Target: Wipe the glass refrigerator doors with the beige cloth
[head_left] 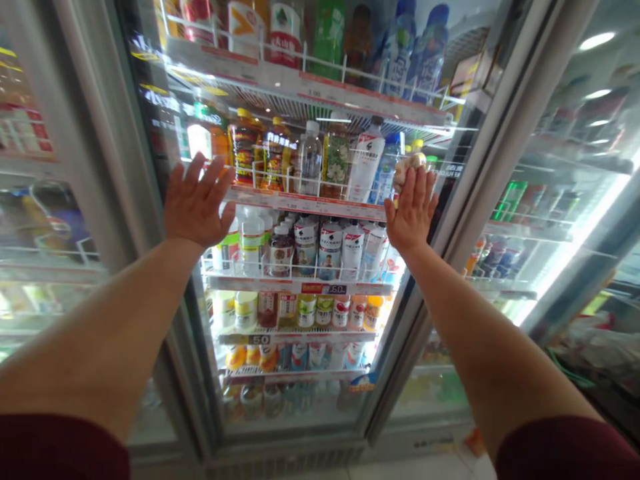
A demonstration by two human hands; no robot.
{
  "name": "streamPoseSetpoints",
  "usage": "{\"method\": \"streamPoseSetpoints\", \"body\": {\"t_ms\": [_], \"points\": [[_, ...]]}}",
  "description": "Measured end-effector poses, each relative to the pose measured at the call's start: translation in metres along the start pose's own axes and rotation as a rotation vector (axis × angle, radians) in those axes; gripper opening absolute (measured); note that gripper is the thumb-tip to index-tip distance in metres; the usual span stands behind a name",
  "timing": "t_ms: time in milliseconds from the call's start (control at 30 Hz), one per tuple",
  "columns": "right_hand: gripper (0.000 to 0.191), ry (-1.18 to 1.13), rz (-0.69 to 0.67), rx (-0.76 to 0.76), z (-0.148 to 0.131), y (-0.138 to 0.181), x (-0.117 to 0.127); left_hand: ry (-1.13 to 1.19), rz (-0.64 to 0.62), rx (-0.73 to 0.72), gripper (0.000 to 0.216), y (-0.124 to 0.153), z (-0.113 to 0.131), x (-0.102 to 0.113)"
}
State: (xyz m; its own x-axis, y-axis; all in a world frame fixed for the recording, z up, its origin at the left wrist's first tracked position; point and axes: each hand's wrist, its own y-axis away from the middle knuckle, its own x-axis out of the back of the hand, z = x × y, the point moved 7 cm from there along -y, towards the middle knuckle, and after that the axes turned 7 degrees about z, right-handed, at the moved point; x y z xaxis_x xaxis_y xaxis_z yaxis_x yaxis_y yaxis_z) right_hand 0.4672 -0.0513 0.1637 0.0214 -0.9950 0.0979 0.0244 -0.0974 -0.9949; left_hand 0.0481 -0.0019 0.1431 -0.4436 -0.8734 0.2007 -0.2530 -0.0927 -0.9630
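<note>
The clear glass door (310, 223), streaked with bright reflections and edged by a grey metal frame (517, 130), stands upright before the lit bottle shelves (300, 287), directly ahead of both grips. The left grip (197, 210) is raised before the shelves' left side, the right grip (413, 213) before their right. Both are spread wide, holding nothing; whether they touch the glass, I cannot tell.

The head view looks forward and down at a nearby drinks cooler (295, 442).
</note>
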Motion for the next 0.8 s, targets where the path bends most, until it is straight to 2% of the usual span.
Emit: {"method": "streamPoseSetpoints", "body": {"t_ms": [100, 167, 267, 333, 433, 567, 667, 800], "points": [[0.076, 0.005, -0.053, 0.098, 0.001, 0.011, -0.002, 0.007, -0.003, 0.06, 0.067, 0.0, -0.004, -0.001], [0.075, 0.023, -0.065, 0.141, 0.008, -0.004, 0.0, 0.021, 0.007, 0.072, 0.063, 0.001, -0.006, 0.0], [0.074, 0.053, -0.024, 0.079, 0.02, -0.037, 0.002, 0.038, 0.016, 0.037, 0.063, 0.002, -0.006, -0.002], [0.075, 0.074, 0.018, 0.0, 0.022, -0.044, 0.002, 0.038, 0.04, -0.006, 0.066, 0.003, -0.007, -0.004], [0.078, 0.102, 0.03, -0.034, 0.014, -0.019, 0.0, 0.018, 0.117, -0.088, 0.074, 0.005, -0.008, -0.005], [0.076, 0.082, -0.07, 0.11, 0.001, 0.012, -0.001, -0.006, 0.169, -0.171, 0.079, 0.007, -0.008, -0.006], [0.072, 0.085, -0.103, 0.147, 0.006, 0.001, 0.001, -0.004, 0.168, -0.175, 0.081, 0.007, -0.008, -0.006], [0.076, 0.1, -0.051, 0.058, 0.011, -0.006, -0.001, 0.008, 0.167, -0.173, 0.081, 0.007, -0.008, -0.005]]}}
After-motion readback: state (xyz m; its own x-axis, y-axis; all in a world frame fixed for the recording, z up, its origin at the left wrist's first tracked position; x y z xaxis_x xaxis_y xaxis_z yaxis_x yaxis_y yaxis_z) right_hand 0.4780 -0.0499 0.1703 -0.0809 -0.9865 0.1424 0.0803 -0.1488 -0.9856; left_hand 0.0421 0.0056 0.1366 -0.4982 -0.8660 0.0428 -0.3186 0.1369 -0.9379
